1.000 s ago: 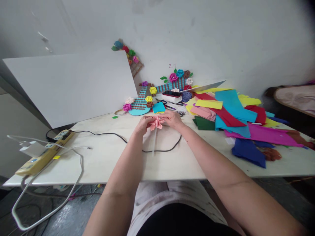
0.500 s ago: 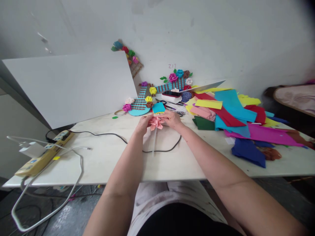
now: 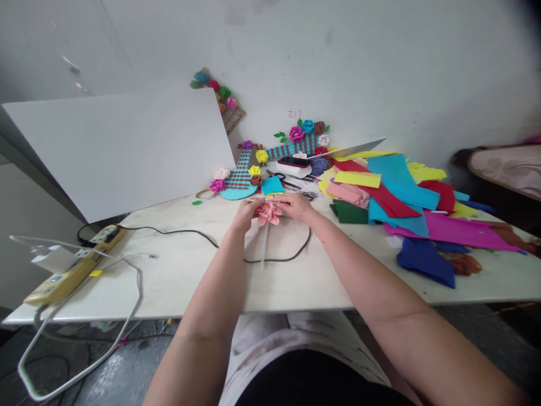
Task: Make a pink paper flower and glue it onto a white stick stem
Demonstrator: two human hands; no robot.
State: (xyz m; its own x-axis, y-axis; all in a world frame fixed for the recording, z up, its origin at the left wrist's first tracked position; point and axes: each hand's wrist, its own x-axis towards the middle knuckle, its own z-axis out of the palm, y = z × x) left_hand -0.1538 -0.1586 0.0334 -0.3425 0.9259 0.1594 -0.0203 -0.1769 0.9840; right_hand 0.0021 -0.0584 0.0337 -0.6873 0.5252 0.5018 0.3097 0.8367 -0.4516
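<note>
A pink paper flower (image 3: 269,213) is held over the middle of the table between my two hands. My left hand (image 3: 245,213) is closed on its left side, and my right hand (image 3: 296,205) pinches it from the right. Below the flower a thin translucent stick (image 3: 264,246), perhaps a glue stick, points toward me; whether it joins the flower is hidden. A black cable (image 3: 279,260) curves over the table beneath my hands. Just beyond my fingers lies a stack of blue and yellow paper squares (image 3: 273,185).
Coloured crepe paper (image 3: 401,186) is heaped on the right. A guitar-shaped craft (image 3: 240,177) with paper flowers stands at the back, near a phone (image 3: 295,162) on a white box and scissors (image 3: 276,176). A white board (image 3: 122,152) leans behind a power strip (image 3: 76,265) at left.
Almost nothing differs. My fingers on the pink flower have shifted very slightly, and the whole view has moved a little.
</note>
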